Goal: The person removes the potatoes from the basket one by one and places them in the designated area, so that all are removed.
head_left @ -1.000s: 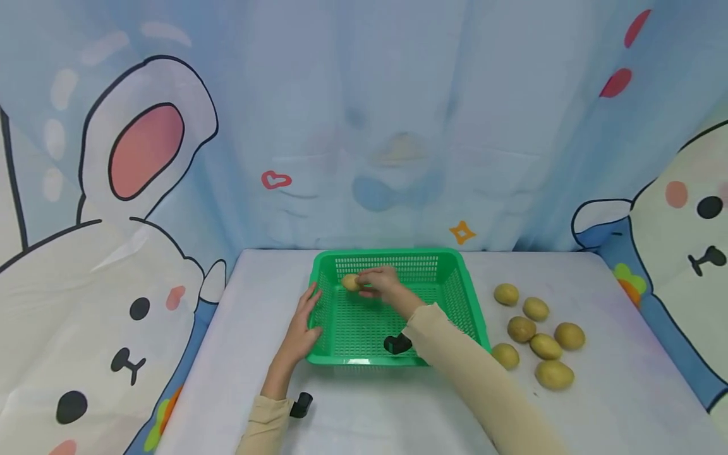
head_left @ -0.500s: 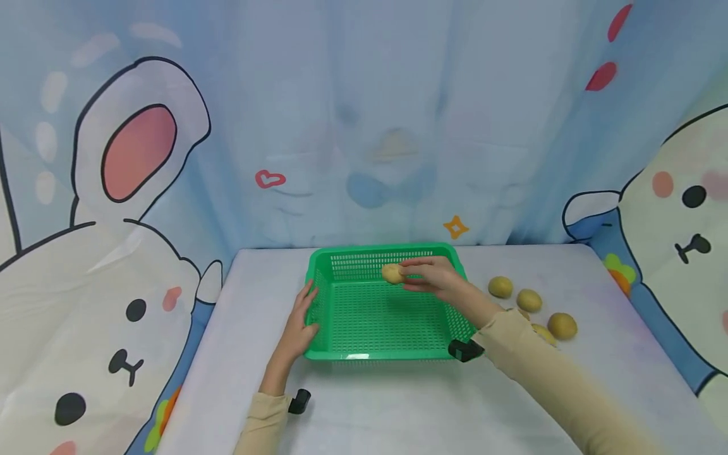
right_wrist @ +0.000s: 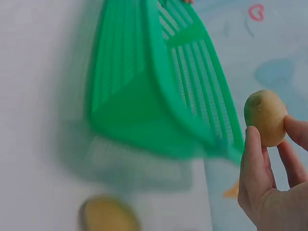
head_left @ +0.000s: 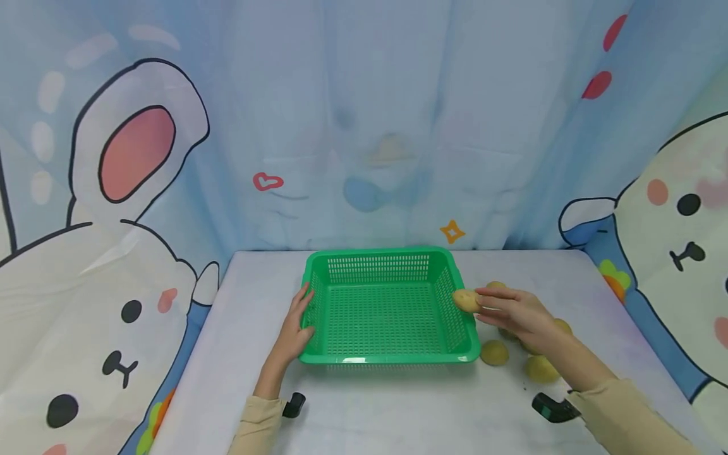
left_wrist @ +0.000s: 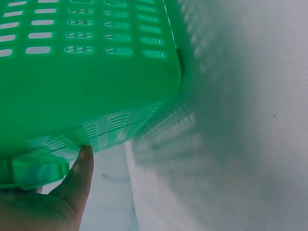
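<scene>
My right hand [head_left: 520,316] pinches a yellow-brown potato [head_left: 466,301] between thumb and fingertips, in the air by the right rim of a green plastic basket [head_left: 392,360]. The right wrist view shows that potato [right_wrist: 265,118] against the backdrop, with the thumb on one side and fingers on the other. At the basket's left side, my left hand [head_left: 291,338] holds the rim. One of its fingers [left_wrist: 83,168] touches the outer wall below the rim in the left wrist view. In the head view I see only the perforated floor and walls inside the basket.
Several potatoes lie on the white table [head_left: 387,417] right of the basket, among them one potato [head_left: 494,352] close to its corner. Some are partly covered by my right hand and forearm. A blue cartoon curtain [head_left: 387,126] hangs behind the table.
My right hand has carried the potato rightward from inside the basket to the right rim. The left hand has stayed at the left rim. The head view has shifted slightly.
</scene>
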Demonstrator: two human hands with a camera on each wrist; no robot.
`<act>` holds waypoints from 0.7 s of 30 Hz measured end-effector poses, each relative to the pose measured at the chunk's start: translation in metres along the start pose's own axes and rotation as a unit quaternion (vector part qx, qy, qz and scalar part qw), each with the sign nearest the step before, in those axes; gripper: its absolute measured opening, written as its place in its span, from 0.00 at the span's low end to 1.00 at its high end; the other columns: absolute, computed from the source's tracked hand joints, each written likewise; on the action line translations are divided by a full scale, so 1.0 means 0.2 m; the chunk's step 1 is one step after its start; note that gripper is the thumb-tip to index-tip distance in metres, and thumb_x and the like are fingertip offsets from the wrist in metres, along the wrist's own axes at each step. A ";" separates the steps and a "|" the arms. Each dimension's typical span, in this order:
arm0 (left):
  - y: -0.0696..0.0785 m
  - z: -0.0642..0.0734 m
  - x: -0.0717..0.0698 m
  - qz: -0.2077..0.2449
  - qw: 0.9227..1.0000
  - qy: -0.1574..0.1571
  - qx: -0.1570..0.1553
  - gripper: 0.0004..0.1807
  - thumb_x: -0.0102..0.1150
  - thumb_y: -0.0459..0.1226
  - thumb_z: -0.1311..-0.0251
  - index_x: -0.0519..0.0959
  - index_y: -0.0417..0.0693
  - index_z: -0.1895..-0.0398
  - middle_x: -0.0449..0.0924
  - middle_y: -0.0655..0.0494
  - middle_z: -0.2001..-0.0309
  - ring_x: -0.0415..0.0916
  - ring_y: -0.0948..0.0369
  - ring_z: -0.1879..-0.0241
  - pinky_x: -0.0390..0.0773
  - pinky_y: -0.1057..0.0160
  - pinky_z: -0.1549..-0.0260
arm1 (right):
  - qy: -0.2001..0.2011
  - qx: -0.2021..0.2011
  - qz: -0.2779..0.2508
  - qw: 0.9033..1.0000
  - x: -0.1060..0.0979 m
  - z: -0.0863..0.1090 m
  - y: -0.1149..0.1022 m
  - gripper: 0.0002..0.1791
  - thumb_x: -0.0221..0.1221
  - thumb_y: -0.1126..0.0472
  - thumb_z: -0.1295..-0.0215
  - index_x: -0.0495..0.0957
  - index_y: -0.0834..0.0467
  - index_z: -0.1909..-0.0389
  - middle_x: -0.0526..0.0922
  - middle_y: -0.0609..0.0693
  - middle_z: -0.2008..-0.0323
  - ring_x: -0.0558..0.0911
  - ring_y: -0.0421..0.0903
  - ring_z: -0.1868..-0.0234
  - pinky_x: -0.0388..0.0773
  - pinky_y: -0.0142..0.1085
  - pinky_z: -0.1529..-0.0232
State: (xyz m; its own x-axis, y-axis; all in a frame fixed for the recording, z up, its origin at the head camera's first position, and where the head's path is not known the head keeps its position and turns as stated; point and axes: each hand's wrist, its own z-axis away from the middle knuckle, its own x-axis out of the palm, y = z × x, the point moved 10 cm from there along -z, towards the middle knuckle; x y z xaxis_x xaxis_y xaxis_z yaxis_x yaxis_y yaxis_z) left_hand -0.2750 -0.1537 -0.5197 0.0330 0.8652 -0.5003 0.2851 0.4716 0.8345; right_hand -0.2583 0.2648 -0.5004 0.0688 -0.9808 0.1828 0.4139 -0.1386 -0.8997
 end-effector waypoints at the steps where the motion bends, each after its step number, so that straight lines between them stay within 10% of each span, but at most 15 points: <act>1: 0.00 0.00 0.00 0.000 1.000 0.000 0.000 0.46 0.45 0.21 0.61 0.58 0.32 0.27 0.47 0.46 0.22 0.42 0.43 0.24 0.49 0.36 0.32 | 0.008 0.004 -0.009 1.000 -0.05 0.03 0.02 0.13 0.65 0.64 0.37 0.82 0.55 0.52 0.81 0.44 0.58 0.85 0.42 0.58 0.79 0.42 0.48; 11: 0.01 0.01 0.00 -0.004 1.000 -0.002 -0.003 0.46 0.45 0.21 0.61 0.58 0.32 0.27 0.47 0.46 0.22 0.42 0.45 0.24 0.51 0.37 0.32 | 0.064 0.033 -0.035 0.997 -0.47 0.22 0.22 0.08 0.64 0.64 0.36 0.84 0.45 0.65 0.84 0.40 0.64 0.86 0.42 0.61 0.81 0.40 0.52; 21: 0.03 0.01 0.00 0.007 1.000 -0.005 0.009 0.46 0.44 0.19 0.61 0.57 0.29 0.27 0.46 0.43 0.22 0.42 0.43 0.24 0.52 0.36 0.33 | 0.101 0.080 -0.091 0.987 -0.68 0.32 0.42 0.12 0.63 0.69 0.37 0.86 0.48 0.71 0.83 0.43 0.66 0.86 0.44 0.63 0.81 0.41 0.51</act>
State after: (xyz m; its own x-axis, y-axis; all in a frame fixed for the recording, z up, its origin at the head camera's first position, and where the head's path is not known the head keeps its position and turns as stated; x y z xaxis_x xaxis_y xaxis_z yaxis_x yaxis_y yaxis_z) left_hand -0.2716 -0.1512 -0.5159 0.0474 0.8702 -0.4904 0.3012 0.4556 0.8377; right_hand -0.1740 0.3949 -0.5748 -0.1962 -0.9514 0.2375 0.5422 -0.3071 -0.7821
